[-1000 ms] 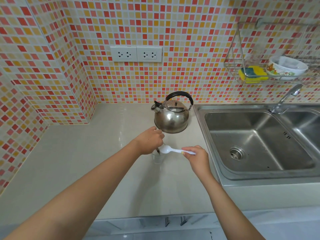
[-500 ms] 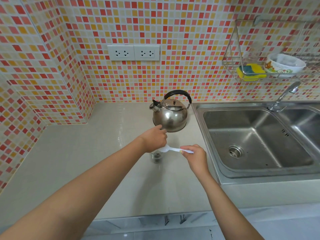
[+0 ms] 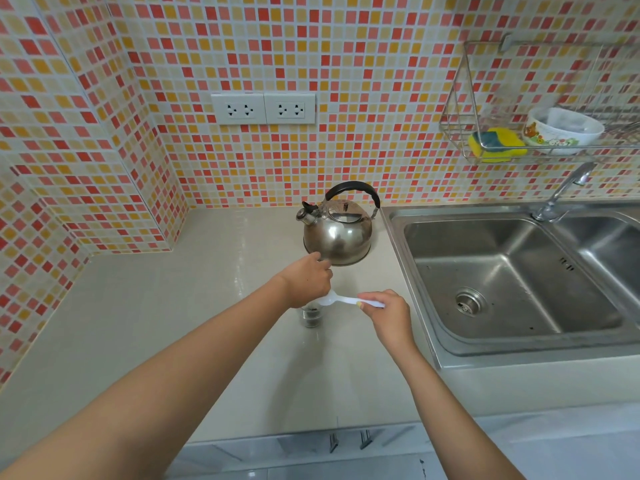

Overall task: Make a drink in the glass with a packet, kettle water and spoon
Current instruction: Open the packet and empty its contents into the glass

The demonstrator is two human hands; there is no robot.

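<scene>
On a pale beige counter set into a corner of red, orange and cream mosaic tiles, a steel kettle stands by the back wall, its spout aimed left and its black handle arched over the lid. To its right a steel sink is sunk into the counter, with a tap behind it and a wire rack on the wall above holding a sponge and a bowl. Two sockets sit on the wall above the kettle. Near the kettle's front, the glass stands upright on the counter with something dark in its bottom. The left hand hovers closed just above the glass; what it grips is hidden. The right hand pinches the handle of a white spoon, which lies roughly level, its long axis running left to right, bowl pointing left over the glass. Compared with a second ago, both hands and the spoon keep much the same pose, though the dark contents now show more plainly.
</scene>
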